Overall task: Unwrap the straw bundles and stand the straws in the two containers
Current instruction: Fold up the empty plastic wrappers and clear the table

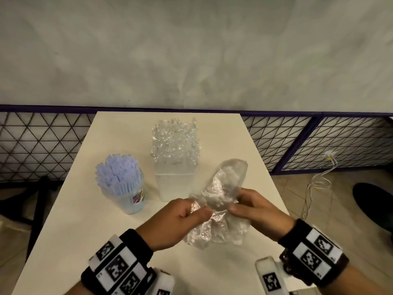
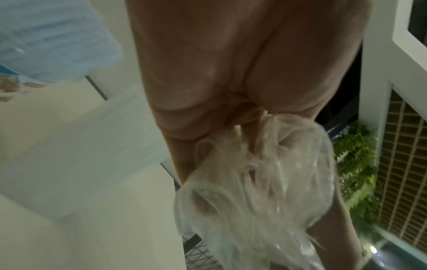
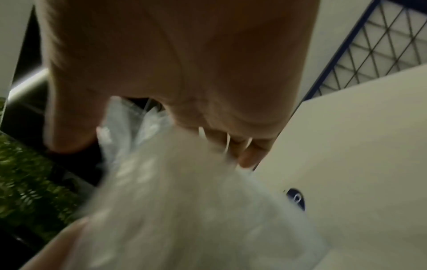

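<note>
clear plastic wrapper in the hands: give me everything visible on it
The clear plastic wrapper is thin, glossy, crinkled film, see-through and apparently empty. It is held above the white table, in front of the square container. The left hand pinches its near left edge; the right hand grips the right side. One rounded end sticks up and away; the rest bunches between and below the hands.

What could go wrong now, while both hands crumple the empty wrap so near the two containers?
1. The wrap held between the left hand and the right hand hangs just in front of the square container; a wide swing might knock it or its wrapped straws.
2. The round container is packed with tall blue straws, so it may tip if bumped.
</note>
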`<state>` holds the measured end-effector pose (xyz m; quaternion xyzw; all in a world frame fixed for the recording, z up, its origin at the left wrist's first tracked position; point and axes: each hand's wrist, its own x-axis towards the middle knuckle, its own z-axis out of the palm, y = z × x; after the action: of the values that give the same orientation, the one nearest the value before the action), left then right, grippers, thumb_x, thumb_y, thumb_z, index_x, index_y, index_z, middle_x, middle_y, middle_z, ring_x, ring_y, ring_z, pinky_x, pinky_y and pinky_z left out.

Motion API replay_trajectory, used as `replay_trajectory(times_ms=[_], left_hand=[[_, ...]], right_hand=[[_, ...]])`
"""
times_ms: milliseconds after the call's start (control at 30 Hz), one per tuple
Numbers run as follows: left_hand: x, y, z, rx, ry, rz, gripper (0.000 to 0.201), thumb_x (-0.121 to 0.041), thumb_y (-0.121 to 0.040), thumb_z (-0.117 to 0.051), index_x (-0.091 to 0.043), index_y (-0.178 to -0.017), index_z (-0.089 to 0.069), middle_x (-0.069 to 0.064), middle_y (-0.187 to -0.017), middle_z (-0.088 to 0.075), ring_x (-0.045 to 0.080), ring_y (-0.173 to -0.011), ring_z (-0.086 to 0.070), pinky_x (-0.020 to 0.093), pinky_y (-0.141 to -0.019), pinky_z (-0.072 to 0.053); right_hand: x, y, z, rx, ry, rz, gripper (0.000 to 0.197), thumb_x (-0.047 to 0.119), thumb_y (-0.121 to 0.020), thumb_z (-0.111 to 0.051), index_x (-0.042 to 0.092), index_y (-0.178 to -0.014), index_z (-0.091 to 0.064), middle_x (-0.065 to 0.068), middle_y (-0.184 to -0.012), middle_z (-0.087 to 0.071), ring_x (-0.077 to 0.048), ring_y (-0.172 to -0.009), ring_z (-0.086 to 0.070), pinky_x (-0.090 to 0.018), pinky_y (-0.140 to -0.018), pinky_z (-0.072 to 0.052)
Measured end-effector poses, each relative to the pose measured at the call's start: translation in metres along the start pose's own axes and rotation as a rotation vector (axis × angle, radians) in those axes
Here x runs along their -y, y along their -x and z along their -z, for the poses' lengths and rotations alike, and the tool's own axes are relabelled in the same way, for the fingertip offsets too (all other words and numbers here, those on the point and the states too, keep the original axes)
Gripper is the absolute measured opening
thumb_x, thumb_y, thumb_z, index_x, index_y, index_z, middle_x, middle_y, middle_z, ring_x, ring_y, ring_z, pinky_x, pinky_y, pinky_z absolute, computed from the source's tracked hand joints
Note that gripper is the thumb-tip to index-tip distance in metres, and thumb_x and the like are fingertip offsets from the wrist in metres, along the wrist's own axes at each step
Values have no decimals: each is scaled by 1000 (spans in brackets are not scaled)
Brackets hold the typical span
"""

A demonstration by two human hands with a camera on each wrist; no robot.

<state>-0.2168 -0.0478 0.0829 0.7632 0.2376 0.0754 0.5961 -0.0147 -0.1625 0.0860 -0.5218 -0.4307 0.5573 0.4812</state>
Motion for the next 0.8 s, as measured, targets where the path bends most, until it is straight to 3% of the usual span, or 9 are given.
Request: replay_trajectory(times_ms=[67, 167, 267, 300, 400, 500, 600, 700, 800], left_hand=[[4, -2, -6, -12, 24, 10, 75, -70, -77, -52, 4, -67, -48, 1, -58, -34, 16, -56, -32, 33, -59, -28], [3, -3, -9, 4, 191, 93, 61, -66, -83, -58, -7, -75, -71, 1, -68, -65, 12, -65, -57, 33, -72, -44], [0, -2, -7, 33, 357, 193, 61, -71, -81, -51, -17, -92, -77, 16, -95, -73, 31, -88, -68, 39, -87, -53], [-1, 0, -5, 45, 416, 230, 70, -76, -76, -50, -13, -93, -76, 20, -99, -70, 37, -90, -64, 40, -87, -52], [0, 2, 1, 100, 553, 279, 97, -92, -58, -52, -2, -91, -64, 23, -93, -51, 33, -81, -45, 40, -81, -43], [-5, 4, 4, 159, 550, 220, 76, -76, -78, -41, -14, -111, -72, 12, -114, -69, 27, -105, -66, 37, -89, -53], [-9, 6, 5, 150, 516, 148, 59, -56, -76, -62, -16, -119, -67, 14, -120, -68, 26, -111, -65, 42, -93, -52], [-8, 7, -2, 66, 550, 139, 64, -56, -73, -63, -9, -116, -67, 19, -118, -68, 28, -106, -66, 44, -92, -52], [-7, 6, -14, -25, 556, 112, 63, -61, -75, -60, -15, -117, -67, 17, -120, -68, 36, -115, -62, 55, -102, -44]], right_hand=[[3, -3, -13, -133, -66, 56, 36, 20, -81, -76, 8, -115, -69, -16, -117, -70, -28, -104, -68, -34, -87, -55], [2, -10, -18, -275, -42, 143, 24, 8, -82, -74, 2, -105, -70, -13, -96, -74, -19, -87, -69, -29, -76, -55], [-6, -10, -22, -347, 215, 282, 7, 3, -85, -72, -3, -89, -70, -22, -86, -67, -15, -80, -64, -31, -74, -54], [-7, -10, -25, -345, 290, 342, 9, -7, -86, -67, 0, -89, -72, -17, -89, -67, -12, -84, -66, -32, -75, -56], [-5, -8, -29, -247, 574, 498, 57, -28, -77, -49, 13, -105, -76, -1, -106, -64, -22, -96, -65, -41, -80, -56], [-2, -7, -31, -195, 937, 643, 72, -23, -68, -45, 25, -112, -74, 1, -113, -59, -22, -96, -57, -34, -82, -50], [2, -6, -30, -245, 1142, 705, 62, -9, -74, -39, 26, -114, -70, -3, -113, -60, -24, -94, -54, -37, -75, -50], [-3, -6, -30, -393, 1309, 665, 56, -9, -81, -50, 25, -124, -62, -2, -113, -51, -28, -90, -55, -40, -61, -52], [-8, -3, -44, -489, 1390, 561, 44, 4, -86, -46, 20, -125, -59, -1, -111, -43, -26, -85, -55, -38, -46, -51]])
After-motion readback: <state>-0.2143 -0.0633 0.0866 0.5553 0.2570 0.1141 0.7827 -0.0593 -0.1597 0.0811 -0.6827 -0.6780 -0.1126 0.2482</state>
